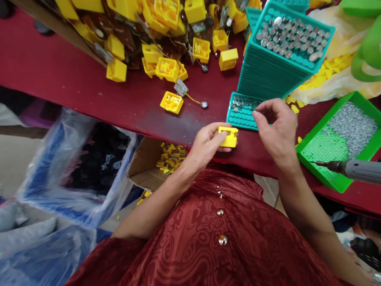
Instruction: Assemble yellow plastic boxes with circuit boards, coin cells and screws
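Observation:
My left hand [206, 143] is closed round a small yellow plastic case [228, 137], thumb on top and fingers beneath it, near the table's front edge. My right hand [278, 126] hovers at the right end of a teal tray [242, 119] with round hollows. Its thumb and forefinger are pinched together; anything between them is too small to make out. Silver button cells [238, 102] sit in the tray's back rows. Left of the tray lies an opened yellow case [172, 102], with a small circuit board [180, 87] and a wired black disc [204, 104] beside it.
Behind the tray rises a tall stack of teal trays [269, 75], topped with button cells. A green basket [308, 149] of small screws is at right, an electric screwdriver [357, 170] across it. Many yellow cases [166, 68] are heaped at the back. Below left stands a cardboard box [143, 171].

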`<state>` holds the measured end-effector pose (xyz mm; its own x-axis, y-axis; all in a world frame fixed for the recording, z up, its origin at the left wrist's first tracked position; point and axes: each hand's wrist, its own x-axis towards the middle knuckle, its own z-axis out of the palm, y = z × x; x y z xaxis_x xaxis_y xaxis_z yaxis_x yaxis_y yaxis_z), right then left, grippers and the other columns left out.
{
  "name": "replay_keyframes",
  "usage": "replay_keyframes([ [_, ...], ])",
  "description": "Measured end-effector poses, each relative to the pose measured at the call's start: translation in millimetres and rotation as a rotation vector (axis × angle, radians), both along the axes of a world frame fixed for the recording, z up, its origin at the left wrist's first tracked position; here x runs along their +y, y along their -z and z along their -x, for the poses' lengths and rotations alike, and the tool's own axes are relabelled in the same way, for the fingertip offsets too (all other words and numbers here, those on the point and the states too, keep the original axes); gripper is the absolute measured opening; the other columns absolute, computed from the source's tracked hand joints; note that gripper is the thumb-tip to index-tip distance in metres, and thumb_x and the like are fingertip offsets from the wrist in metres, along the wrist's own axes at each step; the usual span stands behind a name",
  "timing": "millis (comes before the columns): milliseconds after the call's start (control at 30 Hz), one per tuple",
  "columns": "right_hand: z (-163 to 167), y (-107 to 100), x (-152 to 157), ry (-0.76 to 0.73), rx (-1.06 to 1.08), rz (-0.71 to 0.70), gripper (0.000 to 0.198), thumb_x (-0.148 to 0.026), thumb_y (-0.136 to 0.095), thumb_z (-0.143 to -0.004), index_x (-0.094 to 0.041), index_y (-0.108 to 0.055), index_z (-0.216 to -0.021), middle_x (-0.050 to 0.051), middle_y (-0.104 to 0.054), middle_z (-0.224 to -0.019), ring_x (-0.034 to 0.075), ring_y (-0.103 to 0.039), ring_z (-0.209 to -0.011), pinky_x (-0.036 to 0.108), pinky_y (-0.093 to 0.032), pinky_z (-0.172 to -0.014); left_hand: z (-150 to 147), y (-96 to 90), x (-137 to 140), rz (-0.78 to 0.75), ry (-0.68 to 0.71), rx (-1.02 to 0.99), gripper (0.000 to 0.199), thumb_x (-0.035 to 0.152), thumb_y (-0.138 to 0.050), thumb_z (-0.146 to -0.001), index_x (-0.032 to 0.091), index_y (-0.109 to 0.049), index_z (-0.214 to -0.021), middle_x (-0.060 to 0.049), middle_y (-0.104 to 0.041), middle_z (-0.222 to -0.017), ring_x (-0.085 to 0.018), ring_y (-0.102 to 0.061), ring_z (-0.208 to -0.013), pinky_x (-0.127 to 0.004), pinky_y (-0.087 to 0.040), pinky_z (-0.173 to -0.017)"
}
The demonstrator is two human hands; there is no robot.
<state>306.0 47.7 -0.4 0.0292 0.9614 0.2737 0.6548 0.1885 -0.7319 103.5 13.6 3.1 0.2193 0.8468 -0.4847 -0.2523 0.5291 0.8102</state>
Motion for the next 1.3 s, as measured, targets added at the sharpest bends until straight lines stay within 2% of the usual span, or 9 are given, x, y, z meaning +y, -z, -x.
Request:
replay_keyframes([
  [167,20,10,20,-0.119,-0.353,0.066,0.012,-0.019,-0.062,-0.100,-0.021,-0.074,-0.099,0.010,-0.074,-0.105,0.026,-0.068,-0.104,0.043,-0.055,-0.096,9,3.1,5,0.054,-0.083,-0.034,0.021,0.018,-0.070,-0.091,0.014,-0.070,-0.111,-0.007,-0.080,-0.097,-0.017,-0.080,-0.079,-0.022,-0.062,-0.063],
  [333,32,24,37,-0.058,-0.502,0.131,0.023,-0.017,-0.054,-0.103,-0.016,-0.077,-0.098,0.017,-0.071,-0.108,0.032,-0.065,-0.107,0.053,-0.054,-0.101,11,5.3,4,0.052,-0.074,-0.084,0.023,0.018,-0.073,-0.089,0.015,-0.070,-0.111,-0.005,-0.080,-0.100,-0.015,-0.079,-0.082,-0.022,-0.064,-0.068],
  [433,28,18,31,-0.087,-0.398,0.097,0.022,-0.016,-0.057,-0.101,-0.016,-0.078,-0.096,0.016,-0.073,-0.105,0.030,-0.068,-0.103,0.052,-0.054,-0.101,10,8.6,3,0.035,-0.071,-0.133,0.033,0.015,-0.079,-0.082,0.015,-0.070,-0.114,-0.005,-0.080,-0.103,-0.014,-0.078,-0.088,-0.023,-0.065,-0.075],
  [633,33,-9,-12,-0.131,0.177,0.105,0.010,-0.020,-0.070,-0.094,-0.020,-0.078,-0.088,0.001,-0.075,-0.087,0.015,-0.067,-0.082,0.031,-0.056,-0.082,7,17.6,5,-0.027,-0.095,-0.140,0.044,0.015,-0.084,-0.081,0.015,-0.068,-0.122,-0.005,-0.081,-0.106,-0.014,-0.077,-0.091,-0.023,-0.065,-0.080],
  [800,46,-2,-27,-0.092,0.370,0.166,0.006,-0.018,-0.075,-0.085,-0.019,-0.075,-0.079,0.000,-0.071,-0.082,0.012,-0.065,-0.079,0.027,-0.054,-0.077,-2,18.0,1,-0.132,-0.029,-0.094,0.043,0.023,-0.083,-0.086,0.015,-0.066,-0.125,-0.010,-0.082,-0.120,-0.019,-0.078,-0.107,-0.032,-0.065,-0.097],
  [933,47,6,-29,-0.018,0.485,0.228,0.009,-0.024,-0.073,-0.085,-0.018,-0.072,-0.077,0.000,-0.069,-0.080,0.012,-0.063,-0.074,0.028,-0.054,-0.073,-8,22.0,-2,-0.203,0.001,-0.013,0.044,0.027,-0.080,-0.089,0.016,-0.064,-0.128,-0.012,-0.080,-0.126,-0.022,-0.078,-0.116,-0.035,-0.064,-0.101],
  [1033,46,8,-33,0.019,0.479,0.220,0.010,-0.025,-0.071,-0.085,-0.018,-0.070,-0.078,0.001,-0.067,-0.080,0.012,-0.060,-0.072,0.028,-0.052,-0.070,-14,27.9,-5,-0.285,0.003,0.091,0.044,0.025,-0.076,-0.091,0.016,-0.062,-0.132,-0.013,-0.079,-0.131,-0.022,-0.077,-0.118,-0.035,-0.063,-0.102],
  [1200,43,6,-41,0.015,0.247,0.068,0.014,-0.019,-0.067,-0.088,-0.019,-0.063,-0.075,0.001,-0.061,-0.078,0.014,-0.057,-0.077,0.031,-0.047,-0.075,-21,32.9,-11,-0.439,-0.008,0.377,0.044,0.023,-0.067,-0.093,0.019,-0.063,-0.137,-0.011,-0.079,-0.127,-0.023,-0.076,-0.118,-0.037,-0.059,-0.106],
  [1300,37,6,-39,-0.007,0.260,0.156,0.013,-0.019,-0.067,-0.088,-0.020,-0.060,-0.077,0.000,-0.060,-0.078,0.013,-0.054,-0.076,0.031,-0.046,-0.075,-22,32.7,-12,-0.461,0.032,0.408,0.044,0.024,-0.065,-0.094,0.019,-0.062,-0.138,-0.010,-0.079,-0.127,-0.022,-0.076,-0.115,-0.036,-0.060,-0.102],
])
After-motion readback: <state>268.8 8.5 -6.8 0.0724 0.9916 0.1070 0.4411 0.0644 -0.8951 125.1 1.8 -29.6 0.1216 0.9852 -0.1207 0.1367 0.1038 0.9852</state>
